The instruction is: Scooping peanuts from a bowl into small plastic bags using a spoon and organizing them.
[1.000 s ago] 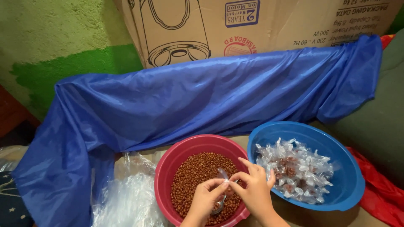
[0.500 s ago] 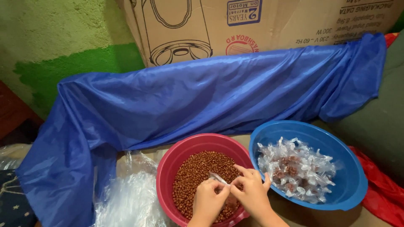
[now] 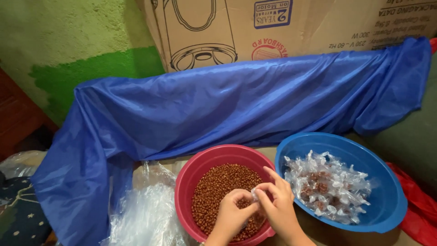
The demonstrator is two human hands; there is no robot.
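Both my hands over the pink bowl [image 3: 195, 175] of brown nuts [image 3: 218, 187]. Left hand [image 3: 232, 214] and right hand [image 3: 280, 207] fingers pinched shut on a small clear packet [image 3: 255, 196] between them. Blue bowl [image 3: 387, 182] just right holds filled packets [image 3: 330, 187]. Blue sheet [image 3: 227, 105] behind.

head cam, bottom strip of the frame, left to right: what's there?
Patterned dark cloth → clear plastic sheet → red bowl of peanuts → blue bowl of small filled packets → red plastic.
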